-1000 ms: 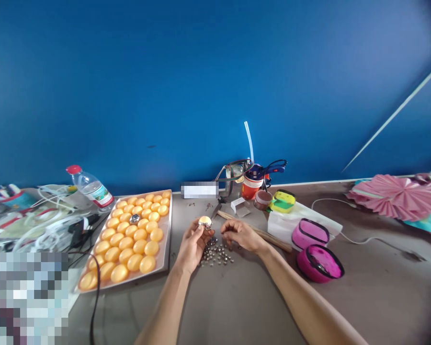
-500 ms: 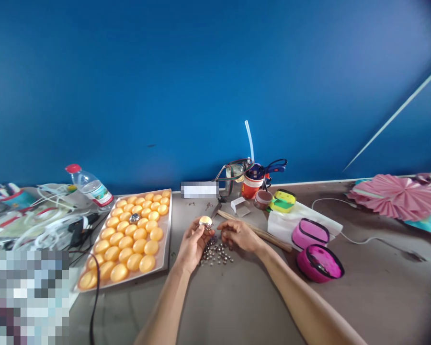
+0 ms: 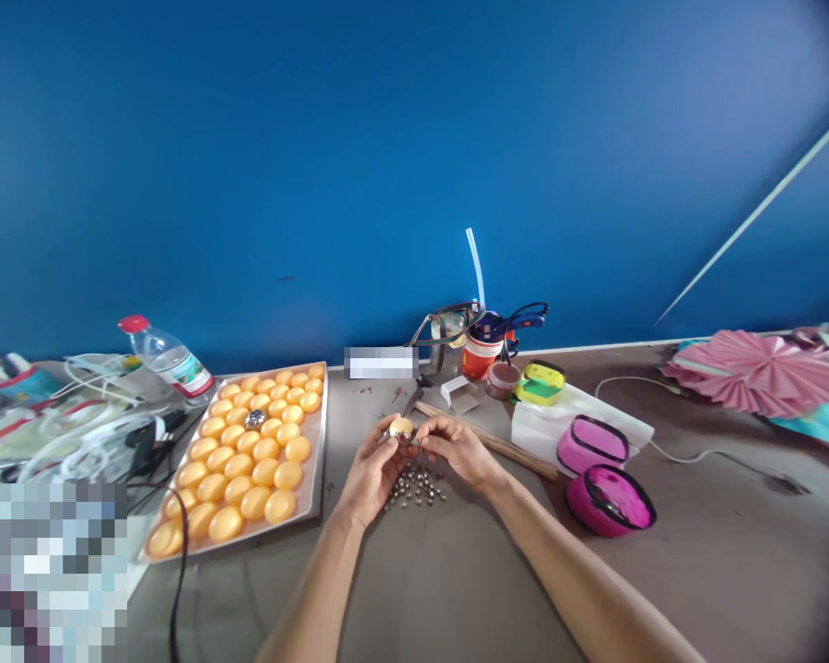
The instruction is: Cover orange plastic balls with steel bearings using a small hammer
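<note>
Between the fingers of my left hand (image 3: 373, 471) is an orange ping-pong ball (image 3: 402, 427), its lower side ringed with small shiny metal beads. The fingertips of my right hand (image 3: 456, 449) are pinched together at the ball's right side; whatever they hold is too small to make out. Below both hands, a loose pile of silvery beads (image 3: 418, 486) lies on the grey table. To the left, a white tray (image 3: 316, 488) carries rows of similar orange balls (image 3: 255, 503). One ball (image 3: 255, 420) among them is covered with silver beads.
Behind my right hand lies a hammer with a wooden handle (image 3: 504, 446). Two pink cases (image 3: 612, 502), a yellow-green case (image 3: 542, 382) and a red cup (image 3: 482, 357) stand to the right. A water bottle (image 3: 172, 364) and tangled white cables (image 3: 97, 442) are at left.
My right hand has moved left and up from beside the bead pile to the ball, and its fingers now meet there. My left hand keeps hold of the ball.
</note>
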The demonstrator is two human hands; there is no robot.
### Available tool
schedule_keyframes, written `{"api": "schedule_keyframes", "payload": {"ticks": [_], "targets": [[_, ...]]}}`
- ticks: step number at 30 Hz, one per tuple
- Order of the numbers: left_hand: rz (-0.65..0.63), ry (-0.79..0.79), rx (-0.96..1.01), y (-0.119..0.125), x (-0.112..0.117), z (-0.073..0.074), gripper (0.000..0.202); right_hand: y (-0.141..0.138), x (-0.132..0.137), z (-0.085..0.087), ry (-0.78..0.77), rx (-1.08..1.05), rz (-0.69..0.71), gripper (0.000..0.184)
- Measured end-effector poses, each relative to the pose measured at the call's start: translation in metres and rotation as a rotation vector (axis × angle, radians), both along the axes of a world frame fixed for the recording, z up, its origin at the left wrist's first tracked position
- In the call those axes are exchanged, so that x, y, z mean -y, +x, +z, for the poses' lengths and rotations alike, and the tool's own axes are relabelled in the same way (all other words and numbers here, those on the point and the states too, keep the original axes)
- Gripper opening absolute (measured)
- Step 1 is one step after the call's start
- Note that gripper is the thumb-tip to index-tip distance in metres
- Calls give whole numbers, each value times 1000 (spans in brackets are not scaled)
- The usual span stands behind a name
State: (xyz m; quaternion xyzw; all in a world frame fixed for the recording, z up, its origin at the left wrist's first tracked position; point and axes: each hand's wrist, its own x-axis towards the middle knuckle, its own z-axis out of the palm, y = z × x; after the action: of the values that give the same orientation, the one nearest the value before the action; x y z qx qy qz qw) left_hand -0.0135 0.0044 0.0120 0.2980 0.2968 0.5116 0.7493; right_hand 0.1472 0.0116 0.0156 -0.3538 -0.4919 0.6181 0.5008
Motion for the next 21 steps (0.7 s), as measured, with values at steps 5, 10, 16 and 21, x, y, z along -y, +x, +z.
{"api": "schedule_keyframes", "payload": {"ticks": [5,10,16,21], "targets": [[-8,7,-21,2,-1,-1,42,-5,2,1,-26,13,-54,18],[-4,3,-97,4,-1,-1,41,-6,0,0,44,158,-134,10],[-2,25,-125,6,0,-1,35,-5,1,0,103,244,-124,6],[1,43,-137,5,0,-2,35,-5,2,2,93,237,-96,6]]}}
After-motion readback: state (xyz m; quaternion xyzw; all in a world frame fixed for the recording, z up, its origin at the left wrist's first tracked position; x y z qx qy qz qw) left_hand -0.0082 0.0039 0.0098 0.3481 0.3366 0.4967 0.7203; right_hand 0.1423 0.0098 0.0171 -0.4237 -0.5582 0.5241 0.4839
